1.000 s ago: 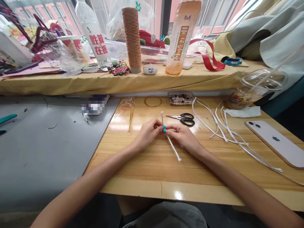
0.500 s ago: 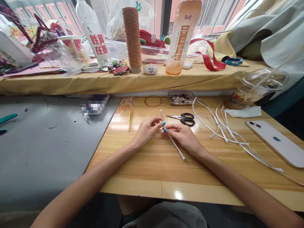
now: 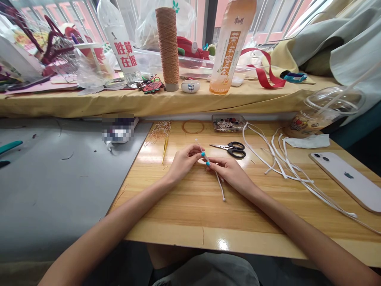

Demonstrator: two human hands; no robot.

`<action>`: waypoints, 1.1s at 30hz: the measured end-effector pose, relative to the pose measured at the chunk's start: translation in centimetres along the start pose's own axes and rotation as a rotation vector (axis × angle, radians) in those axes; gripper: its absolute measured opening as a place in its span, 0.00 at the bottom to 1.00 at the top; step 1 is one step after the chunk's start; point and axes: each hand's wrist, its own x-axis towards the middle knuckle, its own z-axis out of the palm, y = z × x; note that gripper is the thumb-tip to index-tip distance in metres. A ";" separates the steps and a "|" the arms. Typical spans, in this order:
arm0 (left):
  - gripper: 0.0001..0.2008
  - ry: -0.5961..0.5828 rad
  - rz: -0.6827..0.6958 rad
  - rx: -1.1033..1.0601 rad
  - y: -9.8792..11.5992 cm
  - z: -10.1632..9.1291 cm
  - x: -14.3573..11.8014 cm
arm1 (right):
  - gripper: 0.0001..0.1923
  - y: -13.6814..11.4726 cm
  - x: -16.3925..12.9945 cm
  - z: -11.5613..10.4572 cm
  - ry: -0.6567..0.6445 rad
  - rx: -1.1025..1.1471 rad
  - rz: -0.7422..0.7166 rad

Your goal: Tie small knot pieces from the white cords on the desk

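Between both hands runs a short white cord (image 3: 219, 183), its upper end sticking up past my fingers and its lower end slanting down just above the wooden table (image 3: 178, 210). My left hand (image 3: 187, 158) pinches the cord near its upper part, thumb against fingers. Lower down, my right hand (image 3: 228, 169) is closed on the same cord, thumb on top. Blue nails show on both thumbs. Black-handled scissors (image 3: 235, 149) lie just beyond my right hand. Gold tweezers (image 3: 164, 150) rest to the left, beside a tangle of thin threads (image 3: 162, 129).
Loose white cords (image 3: 279, 163), a phone (image 3: 348, 178) and a plastic cup (image 3: 312, 115) occupy the right side. A clear box of beads (image 3: 228, 122) and a wire coil (image 3: 193, 127) sit at the back. Bottles and a brown thread cone (image 3: 168, 49) stand on the ledge.
The white cord has turned in my fingers: its upper end leans further left and its lower end has swung left. Both hands stay closed in nearly the same place.
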 end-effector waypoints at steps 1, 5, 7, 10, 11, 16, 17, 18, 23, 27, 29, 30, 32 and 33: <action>0.07 0.000 0.005 0.004 0.0 0.0 0.0 | 0.16 0.1 0.0 0.0 0.000 -0.009 -0.009; 0.06 0.001 0.021 0.023 0.1 0.0 0.0 | 0.16 0.1 0.0 0.0 -0.005 -0.010 -0.058; 0.05 -0.002 0.027 0.027 0.1 -0.1 0.0 | 0.16 0.1 -0.1 0.1 -0.006 -0.023 -0.078; 0.04 -0.004 0.036 0.039 0.1 -0.1 0.0 | 0.16 -0.1 -0.2 0.2 0.017 -0.087 -0.090; 0.04 -0.001 0.040 0.048 0.1 -0.1 0.0 | 0.16 -0.1 -0.2 0.2 0.029 -0.111 -0.089; 0.03 0.008 0.059 0.080 -0.2 -0.1 -0.1 | 0.12 -0.2 -0.2 0.3 0.063 -0.124 -0.065; 0.02 0.005 0.062 0.078 -0.3 -0.1 0.0 | 0.12 -0.2 -0.1 0.3 0.058 -0.118 -0.061; 0.02 0.001 0.064 0.071 -0.3 -0.1 0.0 | 0.12 -0.2 -0.1 0.3 0.050 -0.114 -0.056; 0.02 -0.013 0.040 0.027 -0.5 -0.1 0.2 | 0.12 -0.1 -0.1 0.2 0.012 -0.135 -0.061; 0.02 -0.017 0.017 0.042 -0.8 -0.2 0.3 | 0.14 -0.2 0.0 -0.1 -0.067 -0.166 -0.127; 0.03 -0.028 0.014 0.037 -0.8 -0.3 0.3 | 0.15 -0.3 -0.1 -0.3 -0.117 -0.160 -0.158; 0.03 -0.041 0.016 0.027 -0.8 -0.3 0.3 | 0.15 -0.4 -0.1 -0.4 -0.139 -0.150 -0.159; 0.04 -0.092 0.015 -0.011 -0.5 -0.4 0.3 | 0.16 -0.6 -0.2 -0.6 -0.170 -0.113 -0.120; 0.05 -0.123 0.004 -0.031 -0.3 -0.4 0.2 | 0.16 -0.7 -0.2 -0.7 -0.180 -0.088 -0.086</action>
